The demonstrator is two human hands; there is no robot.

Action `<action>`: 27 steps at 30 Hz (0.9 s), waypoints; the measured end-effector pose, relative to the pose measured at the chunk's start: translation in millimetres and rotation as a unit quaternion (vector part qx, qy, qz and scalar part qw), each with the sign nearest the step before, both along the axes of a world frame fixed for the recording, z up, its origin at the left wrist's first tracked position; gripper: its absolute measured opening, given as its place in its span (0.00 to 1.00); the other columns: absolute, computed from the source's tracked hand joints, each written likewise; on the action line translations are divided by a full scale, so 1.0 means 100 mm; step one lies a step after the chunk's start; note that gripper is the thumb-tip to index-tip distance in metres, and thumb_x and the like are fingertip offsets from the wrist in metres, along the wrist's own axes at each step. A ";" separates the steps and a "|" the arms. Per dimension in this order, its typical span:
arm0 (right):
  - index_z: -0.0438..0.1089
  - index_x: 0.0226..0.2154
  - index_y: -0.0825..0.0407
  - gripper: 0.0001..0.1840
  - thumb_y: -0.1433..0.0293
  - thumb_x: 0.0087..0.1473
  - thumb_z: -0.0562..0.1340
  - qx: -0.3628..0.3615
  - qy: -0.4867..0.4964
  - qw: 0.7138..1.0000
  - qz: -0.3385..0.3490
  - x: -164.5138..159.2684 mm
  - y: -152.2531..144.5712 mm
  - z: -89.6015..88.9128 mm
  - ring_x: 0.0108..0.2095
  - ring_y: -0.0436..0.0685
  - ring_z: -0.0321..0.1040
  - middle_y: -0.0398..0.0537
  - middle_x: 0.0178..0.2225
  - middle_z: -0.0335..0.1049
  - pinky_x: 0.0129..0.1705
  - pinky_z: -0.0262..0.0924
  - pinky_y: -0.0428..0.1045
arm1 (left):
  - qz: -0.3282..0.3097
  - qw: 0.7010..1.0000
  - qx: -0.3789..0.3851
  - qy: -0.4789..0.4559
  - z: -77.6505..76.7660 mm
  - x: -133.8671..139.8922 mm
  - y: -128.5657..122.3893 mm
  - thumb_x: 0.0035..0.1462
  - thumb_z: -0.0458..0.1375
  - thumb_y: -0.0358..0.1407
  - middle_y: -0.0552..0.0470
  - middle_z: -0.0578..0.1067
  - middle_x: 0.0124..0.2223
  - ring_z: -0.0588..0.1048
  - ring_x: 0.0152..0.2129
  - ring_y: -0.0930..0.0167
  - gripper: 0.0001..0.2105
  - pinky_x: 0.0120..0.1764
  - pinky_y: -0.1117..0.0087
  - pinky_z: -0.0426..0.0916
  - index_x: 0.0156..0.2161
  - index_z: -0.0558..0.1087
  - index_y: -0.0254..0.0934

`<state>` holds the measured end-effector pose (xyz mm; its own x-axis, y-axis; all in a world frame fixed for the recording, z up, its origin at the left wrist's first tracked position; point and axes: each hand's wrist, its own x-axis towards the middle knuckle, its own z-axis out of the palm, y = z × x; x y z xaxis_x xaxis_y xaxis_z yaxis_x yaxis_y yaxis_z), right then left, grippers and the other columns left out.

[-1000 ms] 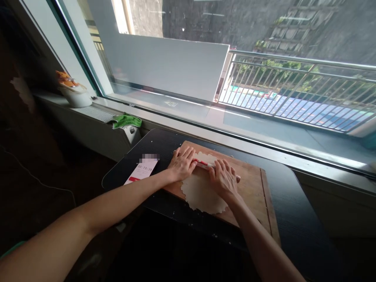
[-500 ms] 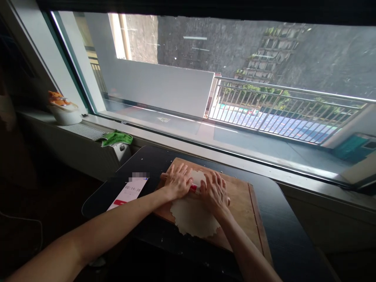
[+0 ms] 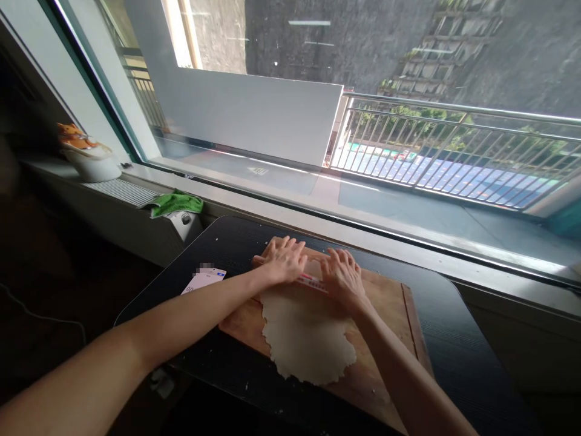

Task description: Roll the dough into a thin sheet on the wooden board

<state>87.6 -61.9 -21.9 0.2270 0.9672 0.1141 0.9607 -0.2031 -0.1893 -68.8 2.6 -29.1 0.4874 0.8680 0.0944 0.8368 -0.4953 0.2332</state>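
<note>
A thin, ragged-edged sheet of pale dough (image 3: pixel 306 336) lies on a wooden cutting board (image 3: pixel 390 303) on a black table (image 3: pixel 458 345). Across the dough's far part runs a rolling pin (image 3: pixel 312 280) with red markings. My left hand (image 3: pixel 284 260) presses flat on the pin's left part, fingers spread. Over the pin's right part lies my right hand (image 3: pixel 344 277), palm down. Both forearms reach in from the lower edge.
A phone (image 3: pixel 203 280) with a lit screen lies on the table left of the board. A green cloth (image 3: pixel 175 203) and a white bowl (image 3: pixel 91 163) sit on the sill at left. Beyond the table is a large window (image 3: pixel 318 91) with a balcony railing.
Both hands and the pin have rolled away from me toward the dough's far edge. More of the dough sheet shows near me. The camera view has shifted slightly.
</note>
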 end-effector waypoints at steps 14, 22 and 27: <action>0.60 0.63 0.48 0.28 0.57 0.65 0.46 -0.023 0.022 0.999 0.015 -0.01 -0.06 -0.01 0.64 0.65 0.53 0.56 0.63 0.61 0.61 0.50 0.62 | -0.039 0.999 -0.009 0.031 0.03 -0.04 0.00 0.67 0.44 0.44 0.43 0.60 0.69 0.54 0.67 0.57 0.26 0.65 0.44 0.46 0.66 0.60 0.39; 0.61 0.62 0.55 0.28 0.62 0.64 0.48 0.066 -0.030 0.997 -0.030 0.12 0.30 0.04 0.66 0.66 0.48 0.61 0.65 0.56 0.63 0.45 0.63 | 0.020 0.998 0.050 -0.026 0.12 0.14 0.29 0.67 0.46 0.43 0.39 0.62 0.67 0.53 0.67 0.57 0.25 0.65 0.44 0.46 0.64 0.63 0.34; 0.58 0.64 0.54 0.30 0.59 0.65 0.45 0.020 -0.009 0.998 -0.058 0.06 0.24 0.09 0.66 0.65 0.48 0.60 0.65 0.55 0.63 0.48 0.61 | 0.021 0.994 0.092 -0.048 0.10 0.13 0.26 0.66 0.47 0.41 0.40 0.65 0.65 0.57 0.65 0.59 0.22 0.64 0.48 0.51 0.61 0.66 0.34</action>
<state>93.5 -37.8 -12.9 0.3341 0.9294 0.1570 0.9348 -0.3053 -0.1815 -56.1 28.6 -18.9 0.4312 0.8516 0.2980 0.8361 -0.5013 0.2227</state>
